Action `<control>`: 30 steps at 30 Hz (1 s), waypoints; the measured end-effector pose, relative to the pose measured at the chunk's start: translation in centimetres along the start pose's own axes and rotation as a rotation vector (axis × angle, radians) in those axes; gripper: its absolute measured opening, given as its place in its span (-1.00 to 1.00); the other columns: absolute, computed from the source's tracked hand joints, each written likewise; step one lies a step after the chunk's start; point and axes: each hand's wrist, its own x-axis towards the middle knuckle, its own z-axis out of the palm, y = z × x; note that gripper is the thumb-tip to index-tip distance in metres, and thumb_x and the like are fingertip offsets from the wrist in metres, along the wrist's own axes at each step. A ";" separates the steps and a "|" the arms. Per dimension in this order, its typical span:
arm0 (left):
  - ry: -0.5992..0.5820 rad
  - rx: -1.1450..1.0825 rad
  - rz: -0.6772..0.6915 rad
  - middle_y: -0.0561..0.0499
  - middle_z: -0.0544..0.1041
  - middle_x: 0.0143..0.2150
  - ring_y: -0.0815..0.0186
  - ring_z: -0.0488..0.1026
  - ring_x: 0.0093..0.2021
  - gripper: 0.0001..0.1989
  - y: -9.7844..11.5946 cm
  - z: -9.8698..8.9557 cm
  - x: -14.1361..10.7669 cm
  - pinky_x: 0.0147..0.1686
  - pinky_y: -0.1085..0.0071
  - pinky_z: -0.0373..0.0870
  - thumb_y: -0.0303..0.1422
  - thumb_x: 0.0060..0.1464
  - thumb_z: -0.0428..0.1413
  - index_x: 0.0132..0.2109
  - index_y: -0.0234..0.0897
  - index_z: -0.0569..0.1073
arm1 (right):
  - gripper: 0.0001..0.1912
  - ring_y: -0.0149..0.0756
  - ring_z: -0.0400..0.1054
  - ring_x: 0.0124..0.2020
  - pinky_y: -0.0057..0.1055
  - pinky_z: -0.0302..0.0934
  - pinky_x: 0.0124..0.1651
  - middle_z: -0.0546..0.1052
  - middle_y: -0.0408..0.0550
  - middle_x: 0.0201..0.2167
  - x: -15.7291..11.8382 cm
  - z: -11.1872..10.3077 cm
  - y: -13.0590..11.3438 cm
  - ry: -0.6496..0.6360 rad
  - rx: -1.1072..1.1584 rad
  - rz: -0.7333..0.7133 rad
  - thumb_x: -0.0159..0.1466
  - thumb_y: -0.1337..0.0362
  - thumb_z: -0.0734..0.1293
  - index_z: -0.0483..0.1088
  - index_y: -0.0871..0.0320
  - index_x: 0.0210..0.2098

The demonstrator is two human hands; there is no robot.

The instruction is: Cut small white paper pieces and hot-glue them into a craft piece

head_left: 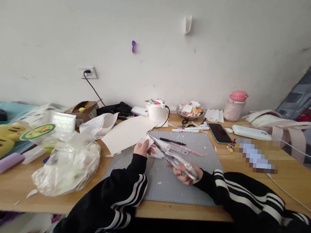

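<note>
Left hand (142, 148), just left of frame centre, pinching small white paper piece (146, 141). Right hand (186, 173), right of lower centre, grasping silver-grey metal scissors (178, 160), blades near paper. Grey rectangular mat (165, 193) beneath, lower centre.

Left hand (142, 148) pinching, right hand (184, 175) curled in a grip

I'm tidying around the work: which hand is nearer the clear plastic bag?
Left. The left hand, pinching a small white piece, is right of the plastic bag, apart from it; the right hand, holding scissors, is farther right, over the grey mat.
</note>
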 end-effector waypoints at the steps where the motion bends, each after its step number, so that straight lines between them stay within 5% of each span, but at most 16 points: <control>1: -0.016 0.011 0.000 0.04 0.50 -0.60 0.39 0.32 -0.71 -0.80 -0.1 -0.1 0.1 -0.72 0.44 0.12 -0.18 -0.19 0.17 -0.53 -0.19 0.37 | -0.43 -0.72 -0.15 -0.80 -0.70 -0.39 -0.77 0.20 -0.40 -0.64 0.0 -0.2 -0.1 -0.040 0.014 0.008 -0.14 0.05 0.48 0.28 0.12 -0.20; 6: -0.046 0.026 0.020 0.02 0.50 -0.58 0.38 0.31 -0.71 -0.77 -0.3 -0.3 0.2 -0.72 0.43 0.13 -0.14 -0.19 0.17 -0.53 -0.18 0.37 | -0.43 -0.71 -0.14 -0.79 -0.67 -0.43 -0.75 0.20 -0.38 -0.62 0.1 -0.8 -0.2 -0.136 0.026 0.009 -0.13 0.02 0.47 0.28 0.10 -0.19; 18: -0.031 -0.013 0.047 0.03 0.47 -0.61 0.44 0.29 -0.73 -0.73 0.3 0.7 -0.8 -0.73 0.49 0.06 -0.16 -0.17 0.17 -0.51 -0.27 0.33 | -0.51 -0.74 -0.24 -0.77 -0.55 -0.48 -0.68 0.10 -0.35 -0.63 -0.5 1.1 0.5 0.111 -0.148 -0.157 -0.15 0.15 0.46 0.32 0.05 -0.22; 30: -0.027 -0.026 0.046 0.07 0.46 -0.63 0.46 0.29 -0.74 -0.70 0.2 0.7 -0.7 -0.72 0.53 0.04 -0.16 -0.18 0.16 -0.46 -0.31 0.30 | -0.49 -0.71 -0.21 -0.83 -0.66 -0.37 -0.77 0.14 -0.43 -0.71 -0.4 1.1 -0.1 0.049 -0.068 -0.104 -0.22 0.26 0.49 0.32 0.09 -0.26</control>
